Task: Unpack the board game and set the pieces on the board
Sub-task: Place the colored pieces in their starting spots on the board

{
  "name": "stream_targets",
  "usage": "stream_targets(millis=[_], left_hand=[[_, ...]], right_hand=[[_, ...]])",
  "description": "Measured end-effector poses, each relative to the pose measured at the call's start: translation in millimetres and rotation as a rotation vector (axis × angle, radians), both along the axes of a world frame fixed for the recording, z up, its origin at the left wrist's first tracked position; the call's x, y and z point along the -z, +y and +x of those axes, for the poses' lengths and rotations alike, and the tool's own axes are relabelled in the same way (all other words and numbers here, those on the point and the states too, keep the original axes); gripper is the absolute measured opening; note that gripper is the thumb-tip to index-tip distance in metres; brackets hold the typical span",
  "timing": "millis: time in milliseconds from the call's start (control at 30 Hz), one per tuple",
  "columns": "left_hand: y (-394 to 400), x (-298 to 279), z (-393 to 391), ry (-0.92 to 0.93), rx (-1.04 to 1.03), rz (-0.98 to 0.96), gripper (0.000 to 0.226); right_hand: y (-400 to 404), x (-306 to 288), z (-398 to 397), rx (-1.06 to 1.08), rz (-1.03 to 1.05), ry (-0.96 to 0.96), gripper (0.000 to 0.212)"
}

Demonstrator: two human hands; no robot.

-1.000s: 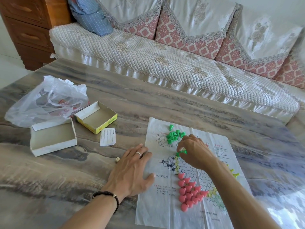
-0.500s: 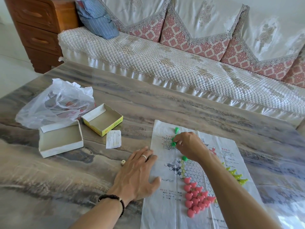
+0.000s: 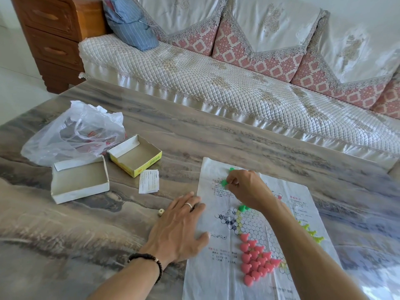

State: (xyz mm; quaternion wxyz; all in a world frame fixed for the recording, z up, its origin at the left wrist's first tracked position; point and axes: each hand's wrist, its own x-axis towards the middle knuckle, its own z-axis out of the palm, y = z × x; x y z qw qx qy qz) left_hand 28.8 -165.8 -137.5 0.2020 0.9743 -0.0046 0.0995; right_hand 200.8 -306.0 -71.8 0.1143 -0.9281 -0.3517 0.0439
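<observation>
At the upper left of the frame a wooden drawer chest [image 3: 52, 37] stood beside the quilted sofa [image 3: 216, 83]. Below it, at the left of the marbled table [image 3: 216, 135], lay a crumpled plastic bag [image 3: 71, 135], with a white box tray [image 3: 79, 182] touching its lower edge and a yellow box tray [image 3: 135, 155] just right of it. A folded leaflet [image 3: 149, 181] lay near the yellow tray, and a small die [image 3: 160, 212] sat lower, close to the left hand [image 3: 179, 230]. That hand lay flat, fingers relaxed and spread, its fingertips over the left edge of the paper board [image 3: 216, 278]. On the board's lower centre sat a cluster of pink pieces [image 3: 255, 260]. The right hand [image 3: 249, 189], at the board's upper part, had its fingers curled, pinching green pieces [image 3: 224, 182]; more green showed just under the wrist. Yellow-green pieces [image 3: 311, 233] stood at the board's right side.
</observation>
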Motion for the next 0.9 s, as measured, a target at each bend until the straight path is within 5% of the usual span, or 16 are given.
stream_targets(millis=[300, 900], left_hand=[[0, 1, 0, -0.029, 0.005, -0.019, 0.067], [0, 0, -1, -0.008, 0.003, -0.022, 0.068]], right_hand=[[-29, -26, 25, 0.071, 0.007, -0.062, 0.028], [-58, 1, 59, 0.223, -0.292, 0.036, 0.015]])
